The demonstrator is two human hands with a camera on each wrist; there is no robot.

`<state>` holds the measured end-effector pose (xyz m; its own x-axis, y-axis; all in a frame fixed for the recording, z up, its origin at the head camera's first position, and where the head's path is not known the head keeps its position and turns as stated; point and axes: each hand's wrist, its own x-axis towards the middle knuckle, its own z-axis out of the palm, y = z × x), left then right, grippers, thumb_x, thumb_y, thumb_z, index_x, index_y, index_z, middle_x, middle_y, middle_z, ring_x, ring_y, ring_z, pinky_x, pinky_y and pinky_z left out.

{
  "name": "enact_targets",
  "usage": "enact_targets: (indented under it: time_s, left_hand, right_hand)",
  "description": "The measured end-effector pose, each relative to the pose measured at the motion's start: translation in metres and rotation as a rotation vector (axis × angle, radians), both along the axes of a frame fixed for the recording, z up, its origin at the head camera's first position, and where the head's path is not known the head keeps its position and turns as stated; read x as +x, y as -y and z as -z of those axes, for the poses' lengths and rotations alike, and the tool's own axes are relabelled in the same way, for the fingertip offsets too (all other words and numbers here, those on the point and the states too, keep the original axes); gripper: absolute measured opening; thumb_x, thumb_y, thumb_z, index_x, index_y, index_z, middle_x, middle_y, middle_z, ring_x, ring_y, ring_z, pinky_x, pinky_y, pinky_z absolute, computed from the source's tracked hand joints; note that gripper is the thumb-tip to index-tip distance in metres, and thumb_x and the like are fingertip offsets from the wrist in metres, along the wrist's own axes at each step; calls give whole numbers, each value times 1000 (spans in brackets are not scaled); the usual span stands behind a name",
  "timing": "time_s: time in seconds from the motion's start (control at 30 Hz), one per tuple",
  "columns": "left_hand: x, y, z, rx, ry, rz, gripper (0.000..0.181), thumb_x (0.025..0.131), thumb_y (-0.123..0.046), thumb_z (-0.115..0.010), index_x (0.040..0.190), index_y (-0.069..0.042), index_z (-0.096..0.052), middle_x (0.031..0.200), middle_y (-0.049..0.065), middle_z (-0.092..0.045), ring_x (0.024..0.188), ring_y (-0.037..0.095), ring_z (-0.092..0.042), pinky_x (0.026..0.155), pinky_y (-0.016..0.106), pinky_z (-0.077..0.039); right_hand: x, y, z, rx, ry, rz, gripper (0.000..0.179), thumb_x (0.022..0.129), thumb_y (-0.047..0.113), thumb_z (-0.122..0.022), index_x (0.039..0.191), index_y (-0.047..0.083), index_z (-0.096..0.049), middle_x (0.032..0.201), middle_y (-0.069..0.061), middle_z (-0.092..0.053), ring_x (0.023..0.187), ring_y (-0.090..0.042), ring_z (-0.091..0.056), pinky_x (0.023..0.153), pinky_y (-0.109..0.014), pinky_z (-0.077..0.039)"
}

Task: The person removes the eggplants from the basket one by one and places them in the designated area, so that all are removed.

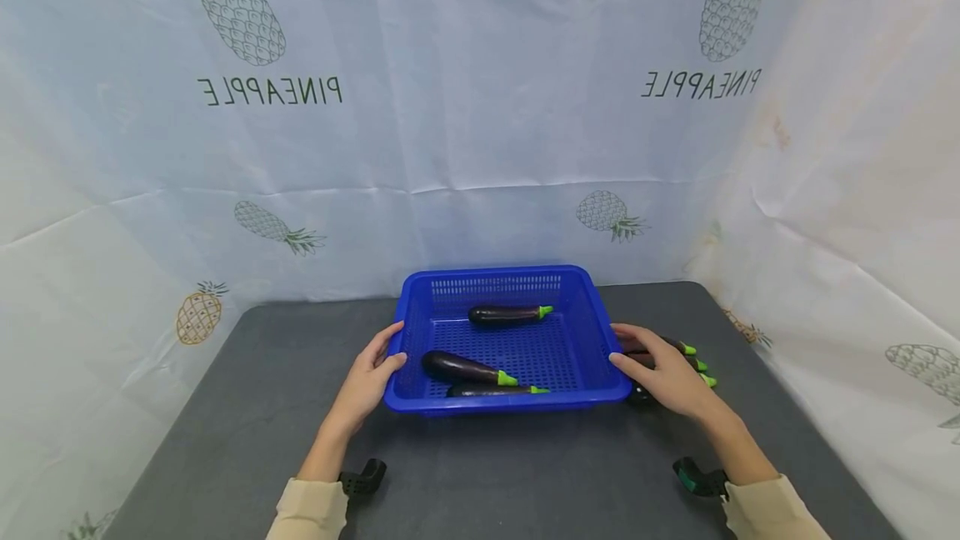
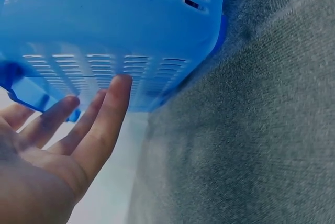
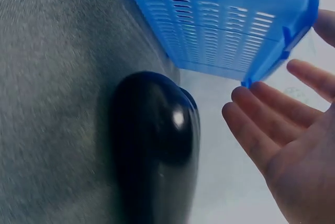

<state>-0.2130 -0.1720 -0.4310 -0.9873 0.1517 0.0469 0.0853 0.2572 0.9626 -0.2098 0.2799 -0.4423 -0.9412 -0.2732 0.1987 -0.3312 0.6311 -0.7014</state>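
A blue plastic basket (image 1: 510,401) with slotted walls is in the middle of the head view. Inside it, one eggplant (image 1: 506,315) lies toward the back and two more, including a plump eggplant (image 1: 457,367), lie at the front left. My left hand (image 1: 369,377) holds the basket's left side, thumb at the rim; the left wrist view shows its fingers (image 2: 104,124) spread along the outer wall. At the opposite side my right hand (image 1: 671,373) holds the rim, thumb on top, its fingers (image 3: 261,114) below the rim in the right wrist view.
Several eggplants (image 3: 157,145) lie on the dark grey table (image 1: 525,473) right of the basket, partly hidden by the right hand in the head view. A pale cloth (image 1: 495,132) printed with pineapples hangs behind and at both sides.
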Motion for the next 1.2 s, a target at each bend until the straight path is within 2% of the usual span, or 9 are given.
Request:
enact_targets:
  time_s: [0.1, 0.2, 0.43, 0.5, 0.7, 0.87, 1.0, 1.13, 1.2]
  left_hand:
    - [2, 0, -4, -18, 5, -2, 52, 99, -12, -48, 148, -10, -31, 152, 16, -28, 135, 33, -36, 101, 52, -38]
    - [0, 1, 0, -20, 4, 0, 52, 99, -12, -49, 148, -10, -31, 152, 17, -28, 134, 35, -37, 99, 53, -40]
    - [-14, 11, 26, -11, -1, -3, 52, 99, -19, -51, 147, -21, -34, 152, 13, -31, 131, 33, -42, 97, 52, -43]
    - [-14, 12, 30, -18, -7, -9, 51, 99, -21, -52, 147, -23, -34, 151, 11, -32, 130, 32, -44, 96, 50, -44]
    - [-11, 12, 30, -26, -2, -10, 51, 98, -24, -52, 146, -28, -35, 149, 9, -35, 126, 31, -48, 92, 48, -48]
    - [-13, 13, 27, -59, 32, 22, 52, 98, -25, -52, 146, -25, -33, 148, 13, -35, 126, 35, -47, 89, 48, -49]
    - [-12, 15, 17, -230, 5, 36, 53, 98, -30, -53, 147, -21, -33, 144, 17, -40, 119, 36, -53, 85, 47, -51]
    - [-9, 16, 1, -500, -99, 7, 55, 97, -35, -54, 145, -15, -37, 138, 17, -46, 111, 33, -58, 85, 49, -50]
    - [-7, 15, -9, -638, -151, -18, 54, 96, -35, -53, 144, -12, -40, 138, 16, -47, 114, 35, -56, 88, 54, -47]
  right_hand:
    - [-2, 3, 4, -7, 29, 15, 59, 95, 44, -54, 145, 16, -38, 135, -11, -50, 115, -28, -55, 90, -48, -47]
    - [-3, 5, 8, -17, 49, 23, 61, 94, 46, -54, 145, 18, -38, 137, -13, -48, 116, -31, -54, 91, -50, -47]
    - [-6, 12, 12, -70, 76, 29, 61, 92, 46, -58, 144, 20, -39, 136, -16, -48, 114, -34, -56, 88, -49, -49]
    - [-6, 13, 13, -80, 87, 33, 62, 91, 46, -59, 144, 20, -39, 137, -17, -47, 113, -35, -56, 86, -48, -51]
    - [-6, 15, 15, -99, 101, 53, 63, 90, 47, -60, 144, 23, -38, 137, -16, -46, 113, -35, -56, 83, -46, -52]
    - [-4, 16, 15, -97, 101, 56, 62, 90, 45, -60, 144, 21, -39, 138, -18, -45, 113, -37, -56, 82, -46, -53]
    - [-3, 17, 13, -108, 103, 50, 61, 91, 42, -62, 143, 19, -40, 138, -20, -46, 113, -38, -56, 81, -46, -53]
    - [-4, 18, 13, -116, 106, 44, 62, 91, 41, -62, 143, 18, -40, 137, -21, -46, 113, -38, -56, 81, -46, -53]
    - [-4, 18, 13, -107, 102, 47, 62, 90, 43, -62, 143, 18, -41, 138, -20, -45, 113, -38, -56, 81, -46, -53]
